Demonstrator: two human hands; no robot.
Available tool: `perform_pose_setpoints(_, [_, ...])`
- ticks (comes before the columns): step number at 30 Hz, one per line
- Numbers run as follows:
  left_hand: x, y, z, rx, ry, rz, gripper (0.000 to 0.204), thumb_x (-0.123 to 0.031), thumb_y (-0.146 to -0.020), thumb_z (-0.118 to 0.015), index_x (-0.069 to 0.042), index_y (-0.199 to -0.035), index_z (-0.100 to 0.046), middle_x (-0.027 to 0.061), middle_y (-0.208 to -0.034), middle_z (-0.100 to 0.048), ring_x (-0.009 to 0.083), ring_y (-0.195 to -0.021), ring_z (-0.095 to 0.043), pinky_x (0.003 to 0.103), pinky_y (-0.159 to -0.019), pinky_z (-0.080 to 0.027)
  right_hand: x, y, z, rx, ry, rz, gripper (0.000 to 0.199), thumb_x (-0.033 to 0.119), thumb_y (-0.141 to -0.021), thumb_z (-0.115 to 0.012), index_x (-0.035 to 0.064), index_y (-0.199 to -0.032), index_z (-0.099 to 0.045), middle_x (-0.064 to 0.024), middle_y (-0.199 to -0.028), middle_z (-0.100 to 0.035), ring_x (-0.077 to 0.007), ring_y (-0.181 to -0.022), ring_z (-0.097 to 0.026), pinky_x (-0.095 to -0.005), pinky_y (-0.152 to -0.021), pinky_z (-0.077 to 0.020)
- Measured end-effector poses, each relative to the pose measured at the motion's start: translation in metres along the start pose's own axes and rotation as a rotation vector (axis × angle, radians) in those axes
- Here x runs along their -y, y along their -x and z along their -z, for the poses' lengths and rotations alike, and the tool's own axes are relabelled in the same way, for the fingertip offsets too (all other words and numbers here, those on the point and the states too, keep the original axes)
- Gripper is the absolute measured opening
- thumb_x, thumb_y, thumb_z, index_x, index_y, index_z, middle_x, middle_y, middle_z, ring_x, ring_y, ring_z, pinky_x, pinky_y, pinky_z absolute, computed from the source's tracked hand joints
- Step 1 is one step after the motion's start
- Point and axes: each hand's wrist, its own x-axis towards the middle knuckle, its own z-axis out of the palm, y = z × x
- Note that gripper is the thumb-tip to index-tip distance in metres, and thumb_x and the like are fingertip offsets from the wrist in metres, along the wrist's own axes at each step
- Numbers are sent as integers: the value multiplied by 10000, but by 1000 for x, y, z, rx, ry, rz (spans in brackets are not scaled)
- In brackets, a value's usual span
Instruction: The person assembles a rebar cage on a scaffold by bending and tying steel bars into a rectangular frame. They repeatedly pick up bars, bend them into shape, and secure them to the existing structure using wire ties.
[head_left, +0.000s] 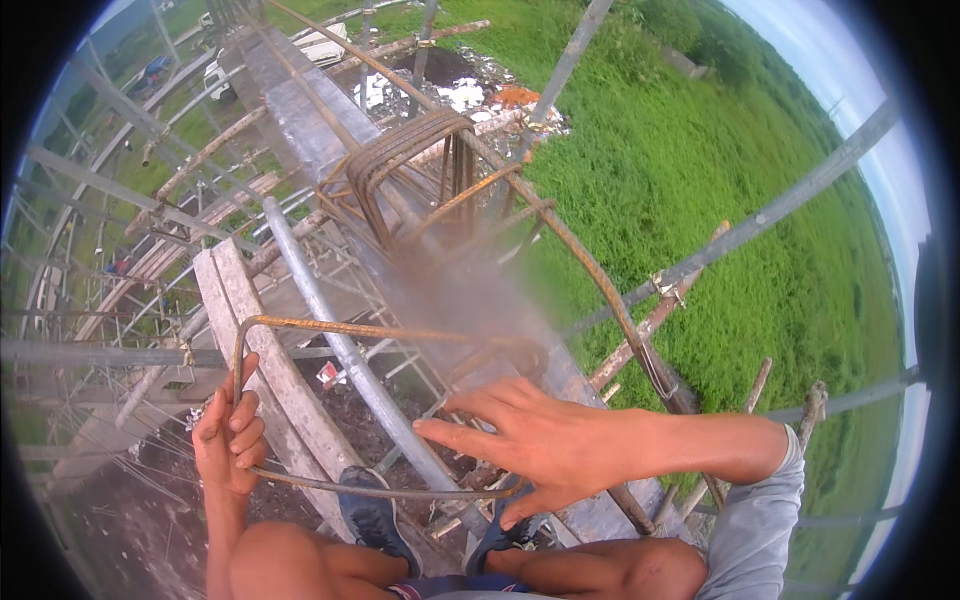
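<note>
My left hand is closed around one side of a rusty rectangular rebar stirrup, which is held above my knees. Over the stirrup's right end, my right hand is stretched out with its fingers apart. Its thumb lies close to the lower right corner; whether it touches the bar I cannot tell. Farther ahead, a cluster of similar stirrups hangs on long rusty rebars. A hazy smear in the middle of the picture hides part of the bars and the stirrup's far right corner.
A grey metal pipe and pale wooden planks lie below, beside my shoes. Scaffold tubes cross on the right, with green grass far below. Dense scaffolding fills the left, with drops between its members.
</note>
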Motion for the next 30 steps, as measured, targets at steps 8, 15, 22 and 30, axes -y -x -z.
perform_pose_setpoints(8, [23, 5, 7, -106, -152, -88, 458, -312, -1120, -476, -96, -1523, -458, -94, -611, -229, 14, -419, -161, 197, -333, -148, -3, -5, -10, 137, 120, -95, 841, 190, -665, -932, 72, -1374, -495, -240, -1240, -513, -387, -1240, -482, -530, -1040, -343])
perform_pose_setpoints(15, [4, -4, -19, -186, -163, -67, 418, -301, -1100, -533, -64, -1443, -539, -108, -622, -227, 5, -432, -163, 195, -337, -148, 8, -6, -3, 110, 76, -166, 833, 168, -667, -923, 121, -1382, -498, -262, -1321, -472, -436, -1355, -415, -640, -1185, -210])
perform_pose_setpoints(22, [-26, -56, -28, 75, 25, 76, 465, -217, -1103, -506, -19, -1521, -457, -101, -650, -251, 0, -444, -193, 193, -330, -178, -7, 17, 5, -104, 217, 64, 904, 512, -817, -813, 259, -1575, -390, -248, -1624, -302, -479, -1525, -239, -620, -1229, -261])
perform_pose_setpoints(30, [-12, -51, -32, 38, 197, 52, 460, -209, -1123, -445, -7, -1536, -426, -97, -648, -242, 12, -441, -182, 191, -343, -198, -121, 102, 13, -400, -1085, -639, 1179, 837, -846, -568, 75, -1654, -171, -245, -1626, -353, -384, -1455, -437, -570, -1183, -374])
